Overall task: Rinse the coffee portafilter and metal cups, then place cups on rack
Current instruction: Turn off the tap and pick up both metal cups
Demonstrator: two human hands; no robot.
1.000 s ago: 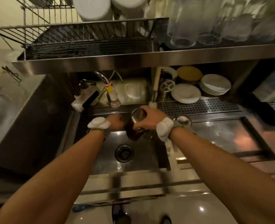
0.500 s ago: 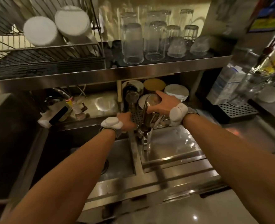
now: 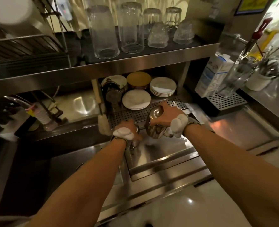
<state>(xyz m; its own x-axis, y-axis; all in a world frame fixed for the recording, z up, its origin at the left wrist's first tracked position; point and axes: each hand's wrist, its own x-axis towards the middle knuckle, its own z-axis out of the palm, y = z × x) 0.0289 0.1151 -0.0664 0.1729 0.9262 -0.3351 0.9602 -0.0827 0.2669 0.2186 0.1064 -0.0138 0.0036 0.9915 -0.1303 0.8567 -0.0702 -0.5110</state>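
Observation:
My right hand (image 3: 165,114) grips a shiny metal cup (image 3: 154,123), turned bottom-up and tilted, just above the front edge of the perforated drain rack (image 3: 127,114). My left hand (image 3: 129,131) sits to its left, closed over a smaller metal piece (image 3: 137,128) at the rack's edge; what that piece is stays unclear. A portafilter-like metal part (image 3: 113,95) stands at the back of the rack beside a brush (image 3: 102,123). Both wrists carry white pads.
The sink basin (image 3: 37,169) lies at lower left with the faucet (image 3: 16,102) behind it. Stacks of saucers (image 3: 162,86) sit behind the rack. Upturned glasses (image 3: 102,33) line the shelf above. A milk carton (image 3: 211,76) and a utensil holder (image 3: 258,79) stand at right.
Both hands moved right from over the sink drain to the perforated rack. The metal cup went from tilted over the sink to bottom-up above the rack's front edge.

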